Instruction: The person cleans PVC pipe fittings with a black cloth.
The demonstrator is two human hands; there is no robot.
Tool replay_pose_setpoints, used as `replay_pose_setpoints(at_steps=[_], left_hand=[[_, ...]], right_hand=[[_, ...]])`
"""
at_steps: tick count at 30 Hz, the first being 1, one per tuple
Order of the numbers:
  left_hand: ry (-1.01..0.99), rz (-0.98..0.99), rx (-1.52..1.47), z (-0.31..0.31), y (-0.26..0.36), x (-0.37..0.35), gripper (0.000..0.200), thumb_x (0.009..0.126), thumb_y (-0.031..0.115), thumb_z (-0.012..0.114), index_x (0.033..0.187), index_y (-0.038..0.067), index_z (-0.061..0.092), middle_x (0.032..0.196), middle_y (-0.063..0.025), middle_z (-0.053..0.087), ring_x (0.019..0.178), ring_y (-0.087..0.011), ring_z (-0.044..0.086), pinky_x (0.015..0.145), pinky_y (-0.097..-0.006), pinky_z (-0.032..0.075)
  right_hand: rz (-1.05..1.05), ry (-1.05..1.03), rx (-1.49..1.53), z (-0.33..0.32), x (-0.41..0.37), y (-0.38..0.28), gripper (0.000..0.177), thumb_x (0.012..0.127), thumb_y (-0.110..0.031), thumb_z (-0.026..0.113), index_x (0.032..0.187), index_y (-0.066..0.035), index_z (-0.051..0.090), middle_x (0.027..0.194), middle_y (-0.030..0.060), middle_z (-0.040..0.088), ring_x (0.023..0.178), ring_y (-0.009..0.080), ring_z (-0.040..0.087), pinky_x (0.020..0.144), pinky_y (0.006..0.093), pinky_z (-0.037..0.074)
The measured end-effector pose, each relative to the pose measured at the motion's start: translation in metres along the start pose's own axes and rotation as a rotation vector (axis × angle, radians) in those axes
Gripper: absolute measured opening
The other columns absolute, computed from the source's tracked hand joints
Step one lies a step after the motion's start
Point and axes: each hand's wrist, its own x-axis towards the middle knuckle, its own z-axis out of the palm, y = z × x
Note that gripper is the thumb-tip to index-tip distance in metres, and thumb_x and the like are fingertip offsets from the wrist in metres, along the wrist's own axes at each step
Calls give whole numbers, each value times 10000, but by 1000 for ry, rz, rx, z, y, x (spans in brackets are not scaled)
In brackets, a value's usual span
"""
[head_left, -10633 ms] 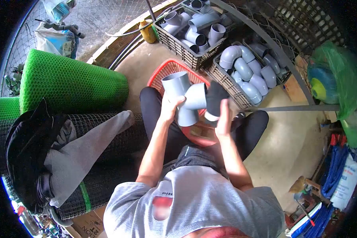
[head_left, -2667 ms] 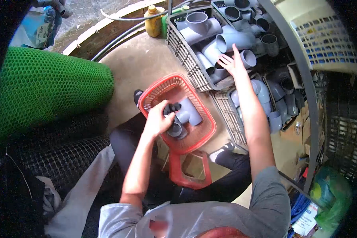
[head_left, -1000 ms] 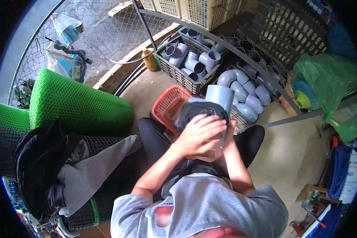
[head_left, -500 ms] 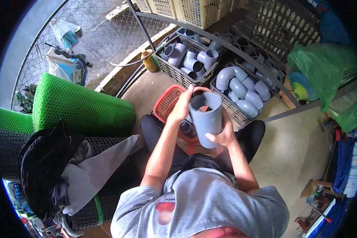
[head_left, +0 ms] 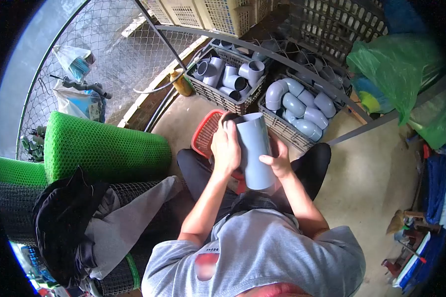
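A grey plastic pipe fitting (head_left: 255, 151) is held upright, slightly tilted, above my lap. My left hand (head_left: 226, 148) presses against its left side, with the fingers near the upper rim. On the right side my right hand (head_left: 278, 157) grips it, the thumb lying on the front surface and the other fingers behind. Behind my left hand stands a red plastic basket (head_left: 205, 133), partly hidden by the hand and the fitting.
Ahead are a crate of grey tee fittings (head_left: 223, 99) and a crate of grey elbows (head_left: 288, 131). Green mesh rolls (head_left: 104, 148) and a dark jacket (head_left: 59, 218) lie left. A yellow bottle (head_left: 182, 84) stands by the wire fence. Green plastic bags (head_left: 396, 74) hang right.
The fitting has turned in my hands, so its open top faces me less and more of its side shows. My left hand has moved down along its side. The view has shifted slightly.
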Motion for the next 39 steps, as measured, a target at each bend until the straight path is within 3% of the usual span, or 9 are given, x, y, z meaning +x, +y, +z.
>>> replay_pose_setpoints(at_steps=[7, 12, 19, 22, 27, 31, 34, 36, 39], left_hand=[[-215, 689, 355, 9, 22, -59, 659, 922, 383, 614, 1479, 48, 509, 1562, -217, 422, 1477, -459, 309, 1217, -605, 186], [-316, 792, 201, -12, -6, 10, 481, 985, 307, 557, 1423, 113, 603, 1548, -191, 462, 1471, -401, 366, 1227, -555, 228], [-117, 292, -321, 5, -11, 45, 548, 1036, 240, 553, 1539, 68, 421, 1467, -204, 530, 1409, -285, 467, 1173, -386, 345], [-81, 481, -70, 22, -11, 18, 653, 990, 244, 597, 1575, 84, 353, 1568, -260, 388, 1481, -381, 356, 1223, -444, 266], [-271, 413, -180, 27, -25, -18, 1026, 797, 582, 757, 1599, 112, 322, 1640, -278, 203, 1539, -440, 184, 1238, -511, 197], [-121, 136, -741, 21, -36, -1, 1146, 772, 414, 858, 1614, 76, 157, 1490, -170, 429, 1277, -312, 550, 1047, -432, 490], [-300, -312, -1321, 0, -66, 5, 733, 916, 542, 652, 1462, 95, 456, 1351, -177, 583, 1213, -329, 610, 1039, -498, 505], [-220, -350, -1521, -7, -60, -2, 660, 993, 579, 494, 1421, 77, 518, 1312, -147, 622, 1221, -305, 608, 1024, -485, 509], [-132, -420, -1361, -10, -36, -10, 641, 1027, 569, 454, 1447, 86, 495, 1332, -113, 623, 1221, -278, 605, 1022, -455, 503]], right_hand=[[106, 260, 237, 18, 3, 3, 471, 1015, -293, 525, 1411, -40, 479, 1238, 89, 620, 1109, 190, 625, 936, 334, 531], [256, 331, 186, 18, 11, 23, 667, 921, -324, 661, 1500, -54, 464, 1309, 114, 608, 1168, 201, 601, 1001, 351, 498], [-22, 231, -95, 34, 15, -4, 825, 848, -272, 810, 1501, 45, 419, 1351, 172, 589, 1191, 213, 601, 1004, 352, 500], [-7, 343, -112, 28, 20, -3, 803, 849, -250, 814, 1484, 61, 432, 1361, 190, 585, 1211, 234, 596, 998, 358, 505], [-27, 483, -221, 16, 27, -2, 744, 1006, -361, 624, 1536, 85, 353, 1407, 257, 568, 1213, 271, 613, 1026, 363, 488], [-289, 151, -679, 34, 13, -30, 563, 980, -232, 638, 1468, 18, 511, 1449, 242, 568, 1336, 391, 564, 1097, 408, 463], [-220, 238, -295, 32, 23, -44, 562, 931, -143, 697, 1441, 20, 526, 1438, 247, 569, 1228, 365, 642, 1018, 405, 528], [-523, 328, -853, 1, 48, -40, 620, 940, -124, 700, 1497, -11, 453, 1444, 212, 541, 1263, 246, 595, 959, 323, 532], [79, -47, -98, -7, 46, -15, 788, 946, -508, 675, 1549, -105, 367, 1461, 104, 504, 1318, 263, 512, 1057, 416, 450]])
